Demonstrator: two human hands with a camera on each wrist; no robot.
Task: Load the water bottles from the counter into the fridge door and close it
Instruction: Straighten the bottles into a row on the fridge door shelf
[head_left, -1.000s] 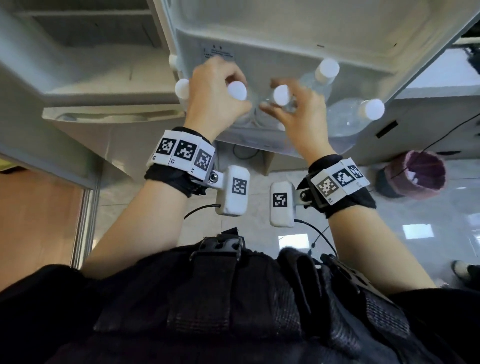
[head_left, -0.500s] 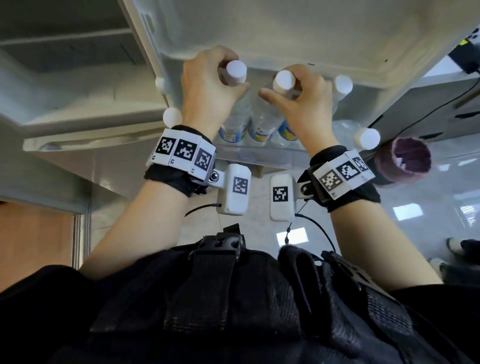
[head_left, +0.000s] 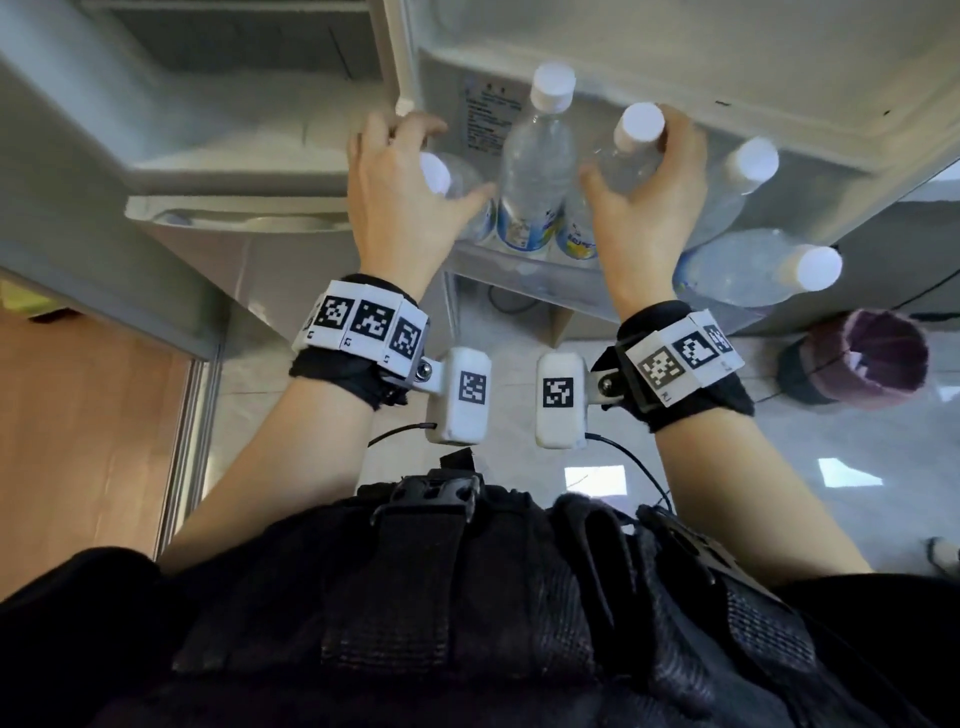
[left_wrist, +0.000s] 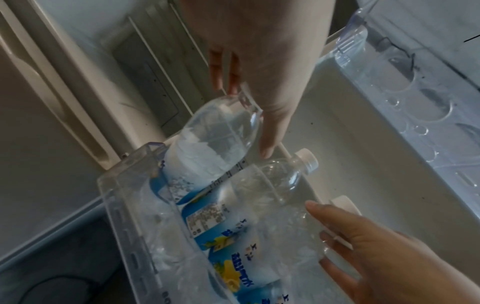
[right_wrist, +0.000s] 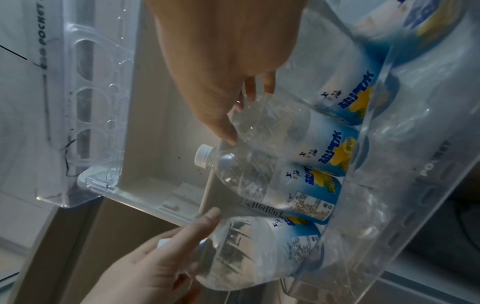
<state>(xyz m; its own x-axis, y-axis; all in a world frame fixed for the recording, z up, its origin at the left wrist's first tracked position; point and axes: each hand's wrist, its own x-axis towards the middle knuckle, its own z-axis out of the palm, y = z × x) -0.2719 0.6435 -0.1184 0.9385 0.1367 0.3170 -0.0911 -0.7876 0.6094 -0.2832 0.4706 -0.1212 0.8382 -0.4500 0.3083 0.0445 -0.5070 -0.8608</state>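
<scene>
Several clear water bottles with white caps and blue-yellow labels stand in the fridge door's clear shelf (head_left: 524, 278). My left hand (head_left: 410, 182) lies loosely about the neck of the leftmost bottle (head_left: 467, 187), fingers spread and thumb stretched out; the left wrist view shows that bottle (left_wrist: 215, 139) tilted in the shelf corner (left_wrist: 124, 185). My right hand (head_left: 649, 197) grips the neck of another bottle (head_left: 631, 140), fingers behind its cap. An untouched bottle (head_left: 535, 166) stands between the hands. In the right wrist view my thumb presses the held bottle (right_wrist: 272, 125).
Two more bottles (head_left: 737, 182) (head_left: 753, 270) fill the shelf's right end. The open fridge body (head_left: 234, 130) is on the left. A purple-lined bin (head_left: 872, 358) and a cable lie on the floor to the right. A wooden panel (head_left: 78, 415) stands low on the left.
Both bottles have gone down into the door shelf. My left hand's fingers have loosened and spread off the cap. My right hand still holds its bottle's neck.
</scene>
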